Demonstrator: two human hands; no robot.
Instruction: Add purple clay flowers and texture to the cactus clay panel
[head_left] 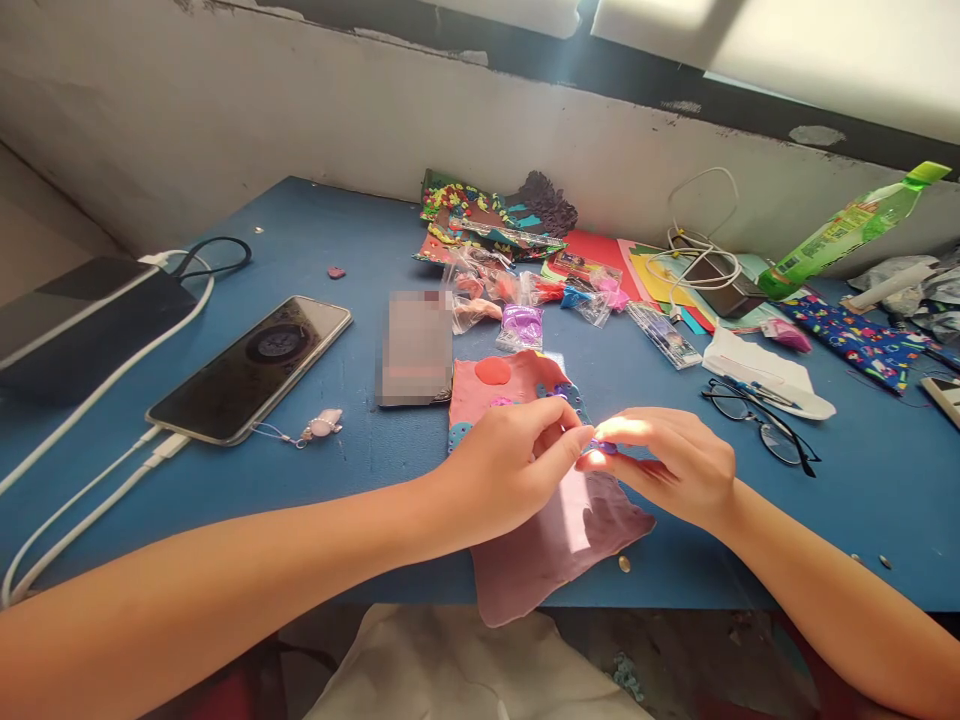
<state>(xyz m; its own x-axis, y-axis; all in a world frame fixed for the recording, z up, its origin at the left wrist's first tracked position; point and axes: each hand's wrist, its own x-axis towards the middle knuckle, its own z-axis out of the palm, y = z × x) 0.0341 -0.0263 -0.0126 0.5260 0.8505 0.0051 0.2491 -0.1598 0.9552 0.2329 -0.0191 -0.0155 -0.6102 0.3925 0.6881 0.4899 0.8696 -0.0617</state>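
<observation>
From the head view, the right hand [664, 462] pinches a small purple piece [604, 447], long axis roughly sideways, over the pinkish sheet [525, 575] on the desk [337, 235]. The left hand's [517, 455] curled fingers meet its left end; I can't tell whether they grip. Beyond, a clear bag [520, 327] holds purple material.
</observation>
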